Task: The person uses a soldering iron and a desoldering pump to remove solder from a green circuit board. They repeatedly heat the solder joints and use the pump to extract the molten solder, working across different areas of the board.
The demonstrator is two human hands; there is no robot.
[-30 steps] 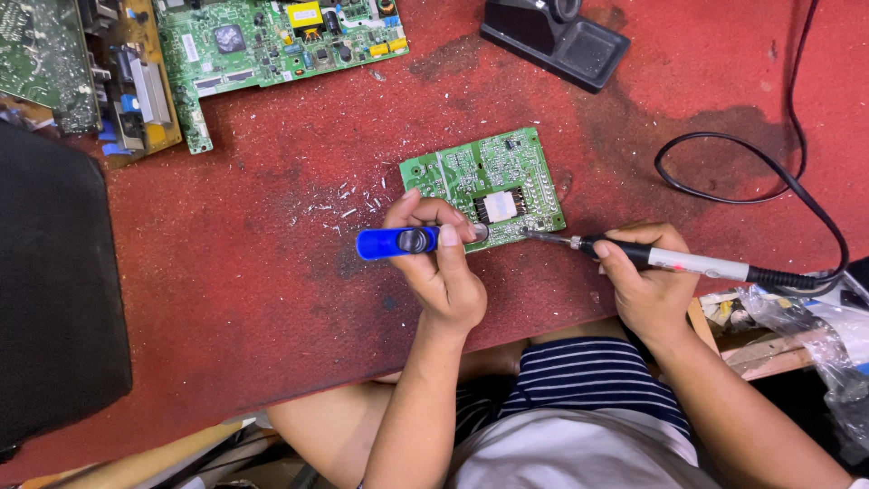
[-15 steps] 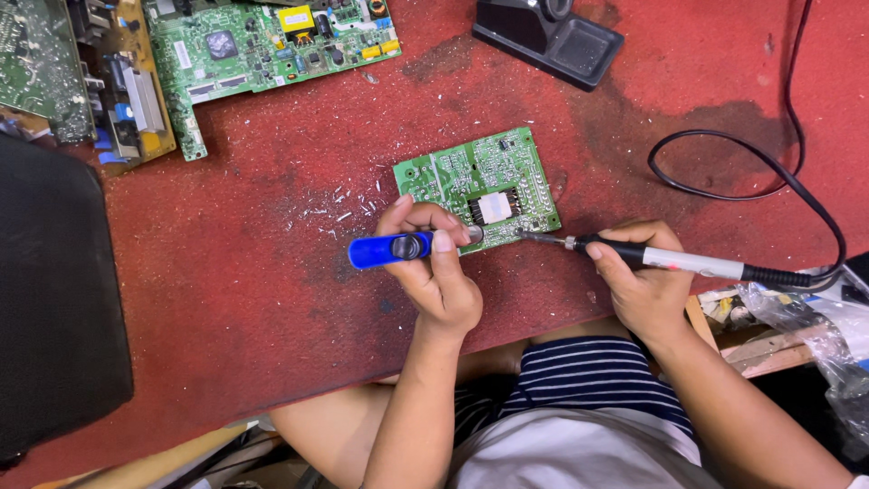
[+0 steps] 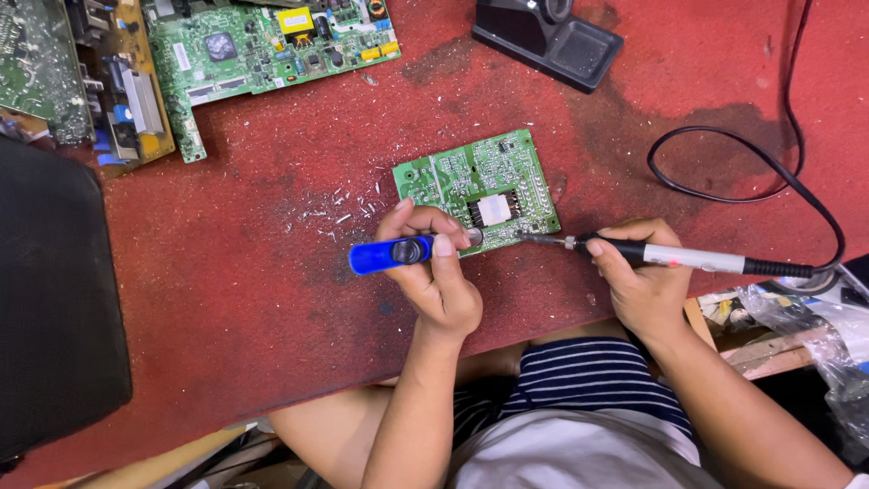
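While both hands work at the near table edge, left hand (image 3: 437, 272) gripping a blue desoldering pump (image 3: 391, 254), right hand (image 3: 639, 276) closed round a soldering iron (image 3: 670, 257), both tips meeting a small green circuit board (image 3: 477, 190) on the red mat (image 3: 272, 272), black iron stand (image 3: 548, 41) and larger boards (image 3: 262, 54) beyond.

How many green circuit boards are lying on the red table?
3, perhaps more hidden: a small green circuit board by the hands, a large green board at top, and another green board cut off at top left.
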